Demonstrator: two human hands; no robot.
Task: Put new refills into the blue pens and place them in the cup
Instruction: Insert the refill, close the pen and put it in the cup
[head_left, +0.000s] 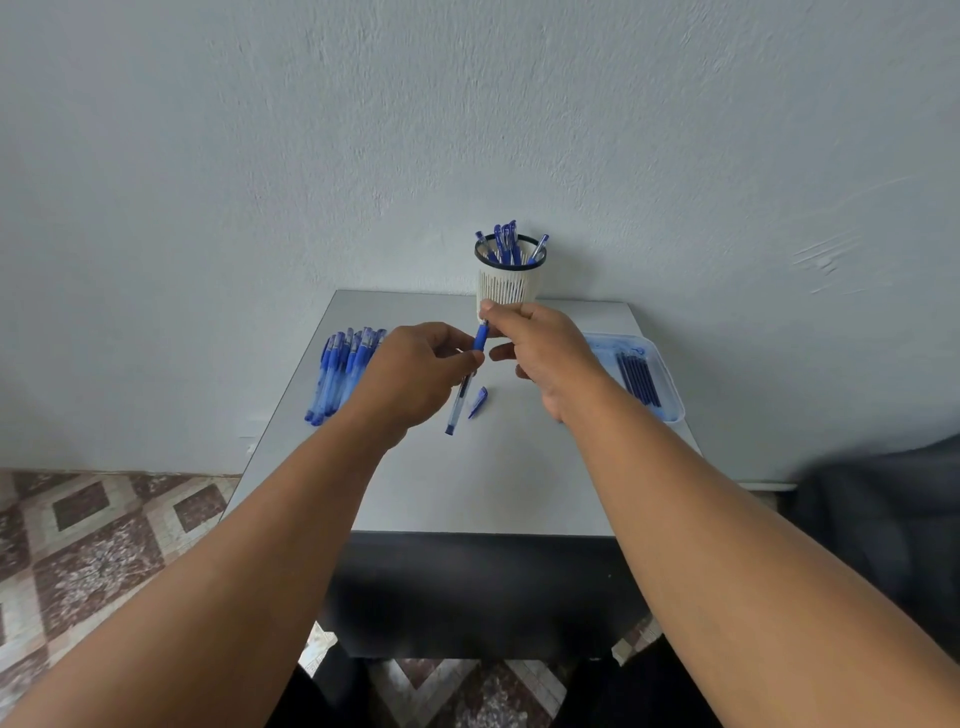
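Note:
Over the middle of the grey table (467, 483), my left hand (415, 369) pinches the lower part of a blue pen (481, 338) while my right hand (535, 343) pinches its upper end. The pen's clear barrel (457, 408) hangs down below my left fingers. A loose blue cap (478, 401) lies on the table just right of it. Behind my hands stands a white slotted cup (506, 286) with a dark rim, holding several blue pens. A row of blue pens (340, 371) lies at the left. Dark refills (639, 376) rest in a pale blue tray (670, 410) at the right.
The table stands against a pale wall. Patterned floor tiles (98, 530) show at the left and below. A dark blurred object (883, 519) sits at the right edge. Bare table surface lies between my forearms.

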